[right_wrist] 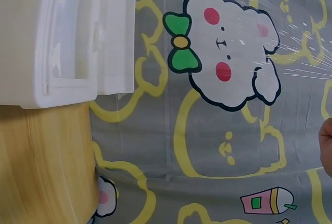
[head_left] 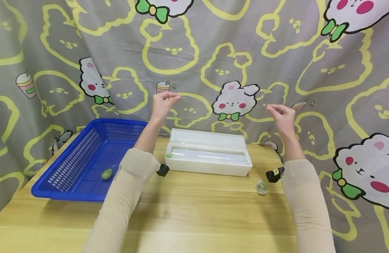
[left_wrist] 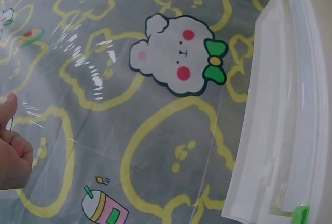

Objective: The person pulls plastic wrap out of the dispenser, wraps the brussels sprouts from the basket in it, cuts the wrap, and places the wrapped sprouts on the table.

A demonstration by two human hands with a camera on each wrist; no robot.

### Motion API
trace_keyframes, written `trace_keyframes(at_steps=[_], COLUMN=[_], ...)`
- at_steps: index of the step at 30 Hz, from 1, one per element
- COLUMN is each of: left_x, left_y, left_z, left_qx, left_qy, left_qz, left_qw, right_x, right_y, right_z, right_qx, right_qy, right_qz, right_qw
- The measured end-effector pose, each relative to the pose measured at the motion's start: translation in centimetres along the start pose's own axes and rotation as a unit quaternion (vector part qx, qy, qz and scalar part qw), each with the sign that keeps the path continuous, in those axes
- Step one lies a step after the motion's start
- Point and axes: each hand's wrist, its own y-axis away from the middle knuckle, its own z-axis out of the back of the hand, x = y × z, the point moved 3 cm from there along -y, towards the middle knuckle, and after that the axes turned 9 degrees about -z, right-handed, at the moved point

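Between both raised hands stretches a sheet of clear cling film (left_wrist: 96, 76), visible mainly by its glints and creases in the wrist views. My left hand (head_left: 162, 106) pinches one end of it between thumb and fingers. At the other end my right hand (head_left: 282, 118) pinches the film in the same way. Below the hands stands a white cling film dispenser box (head_left: 210, 166) with its lid (head_left: 210, 137) raised at the back. A green slider (head_left: 169, 155) sits at the box's left end. Whether the film still joins the roll, I cannot tell.
At the left stands a blue plastic basket (head_left: 71, 196) with a small round green object (head_left: 107, 174) inside. A green object in crinkled clear film (head_left: 260, 187) lies on the wooden table (head_left: 194, 211), right of the box. A patterned curtain (head_left: 194, 35) hangs behind.
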Motion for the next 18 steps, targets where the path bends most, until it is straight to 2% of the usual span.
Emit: trace_keyframes(at_steps=[6, 11, 18], left_x=[-0.7, -1.3, -1.8], left_y=[-0.1, -0.1, 0.2], left_z=[0.0, 0.0, 0.1], left_qx=[0.007, 0.008, 0.007], left_qy=[0.011, 0.015, 0.038], left_qz=[-0.022, -0.021, -0.028], left_qw=[0.9997, 0.9996, 0.9989], right_x=[0.6, 1.1, 1.6], right_y=[0.0, 0.1, 0.5], right_z=[0.2, 0.4, 0.6], right_qx=[0.0, -0.008, -0.004], right_qy=[-0.003, -0.003, -0.019], right_qz=[0.013, 0.024, 0.012], right_qw=[0.9999, 0.9997, 0.9997])
